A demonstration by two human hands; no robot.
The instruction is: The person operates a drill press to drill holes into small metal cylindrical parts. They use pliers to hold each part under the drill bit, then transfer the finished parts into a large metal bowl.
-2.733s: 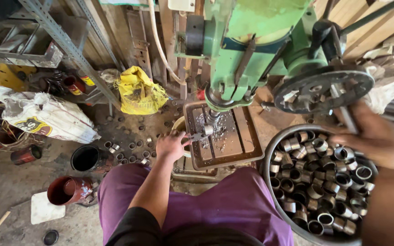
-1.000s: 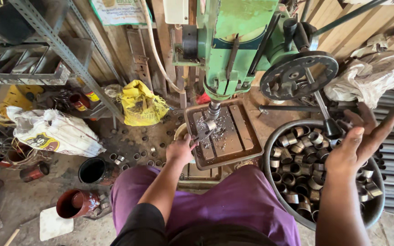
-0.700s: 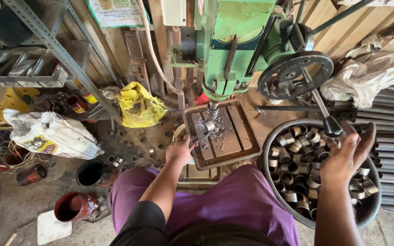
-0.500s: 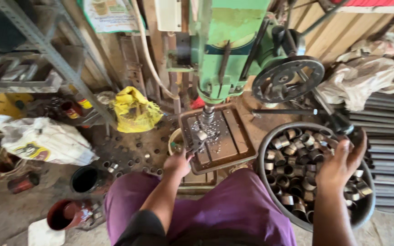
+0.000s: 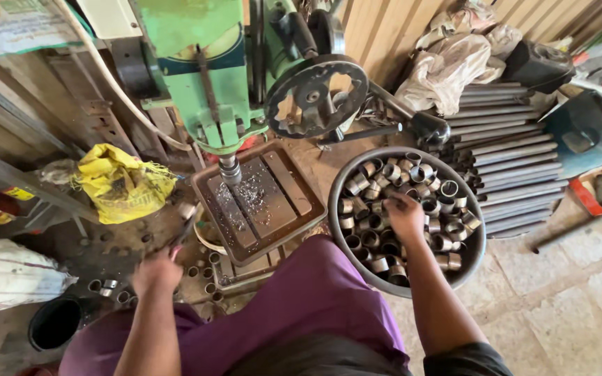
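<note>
Workshop clutter blurs left hand (image 5: pixel 156 270); right hand (image 5: pixel 405 217) perhaps grips rings (image 5: pixel 447 209).

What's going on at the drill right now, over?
Right hand down in the pan among metal sleeves. Left hand low by loose sleeves on floor. Drill table bare but shavings.

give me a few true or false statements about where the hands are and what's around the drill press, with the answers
1. The right hand is down among the metal rings in the round basin. True.
2. The left hand rests on the drill table. False: it is low to the left of the table, above loose rings on the floor.
3. A yellow bag lies left of the drill table. True.
4. The basin is empty. False: it is full of short metal rings.
5. Long metal pipes are stacked to the right of the basin. True.
</note>
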